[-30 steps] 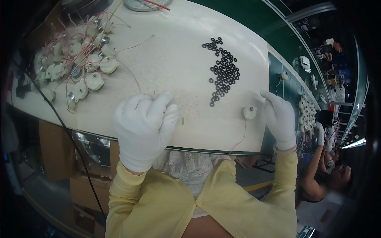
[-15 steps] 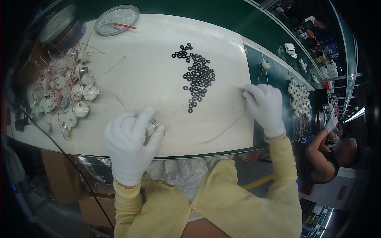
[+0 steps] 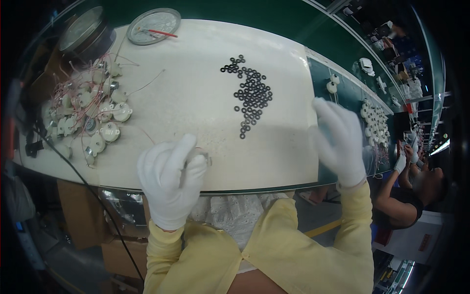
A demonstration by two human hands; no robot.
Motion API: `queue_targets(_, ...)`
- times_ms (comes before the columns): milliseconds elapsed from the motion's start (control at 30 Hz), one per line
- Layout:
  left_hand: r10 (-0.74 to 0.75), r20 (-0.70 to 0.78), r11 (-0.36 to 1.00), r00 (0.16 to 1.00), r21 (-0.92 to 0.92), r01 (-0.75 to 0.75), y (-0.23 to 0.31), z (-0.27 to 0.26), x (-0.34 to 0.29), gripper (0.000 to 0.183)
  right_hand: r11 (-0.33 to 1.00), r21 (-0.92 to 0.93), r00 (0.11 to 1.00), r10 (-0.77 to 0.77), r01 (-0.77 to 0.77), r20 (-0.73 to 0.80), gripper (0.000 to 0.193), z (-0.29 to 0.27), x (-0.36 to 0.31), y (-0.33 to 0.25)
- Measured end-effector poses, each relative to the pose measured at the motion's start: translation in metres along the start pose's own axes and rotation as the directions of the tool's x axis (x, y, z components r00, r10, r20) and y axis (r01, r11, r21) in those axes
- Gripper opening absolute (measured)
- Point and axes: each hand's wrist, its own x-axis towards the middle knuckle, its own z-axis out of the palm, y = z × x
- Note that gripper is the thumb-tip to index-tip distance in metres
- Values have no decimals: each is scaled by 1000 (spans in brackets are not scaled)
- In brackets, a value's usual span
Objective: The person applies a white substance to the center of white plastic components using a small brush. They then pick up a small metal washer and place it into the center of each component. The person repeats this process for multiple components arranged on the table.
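Observation:
My left hand (image 3: 169, 179), in a white glove, is closed round a small motor with a silvery end (image 3: 207, 158) showing past the thumb. Most of that motor is hidden by the fingers. My right hand (image 3: 341, 142), also gloved and smeared by motion, hovers at the white board's right edge. Its thumb and forefinger stand apart, and nothing shows between them. Between the hands, farther back, small black rings (image 3: 253, 90) lie loosely grouped on the white board (image 3: 191, 88). Left of them is a heap of white motors (image 3: 98, 108) with pink wires.
A round metal lid (image 3: 155, 22) with a red stick (image 3: 162, 33) lies at the back left beside a large round tin (image 3: 88, 36). On the green surface at right are two white parts (image 3: 332, 87) and a bunch of motors (image 3: 375, 122). A co-worker (image 3: 406, 196) sits beyond.
My right hand has opened from its pinch on the thin wire, which no longer shows beside it. Two white parts appear on the green surface where one showed. The whole view has shifted slightly.

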Motion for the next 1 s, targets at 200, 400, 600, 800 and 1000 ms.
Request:
queue_targets(200, 56, -59, 998, 997, 8, -55, 16, 20, 11, 40, 912, 406, 966, -158, 64, 203, 53, 49, 30, -96)
queue_targets(400, -18, -6, 1000, 1000, 2, 18, 5, 22, -7, 38, 932, 309, 947, -257, 190, 194, 37, 84, 38, -95)
queue_targets(600, -48, -11, 998, 999, 48, 49, 1, 3, -11, 37, 950, 199, 927, -286, 240, 243, 30, 84, 50, -108)
queue_targets(800, -58, -256, 888, 965, 427, 167, -51, -46, -2, 32, 932, 321, 799, -320, 169, 509, 31, 59, 58, -96)
queue_targets(1000, -169, -387, 767, 906, 526, 368, -108, -70, -25, 33, 948, 285, 793, -280, 140, 542, 41, 31, 20, -49)
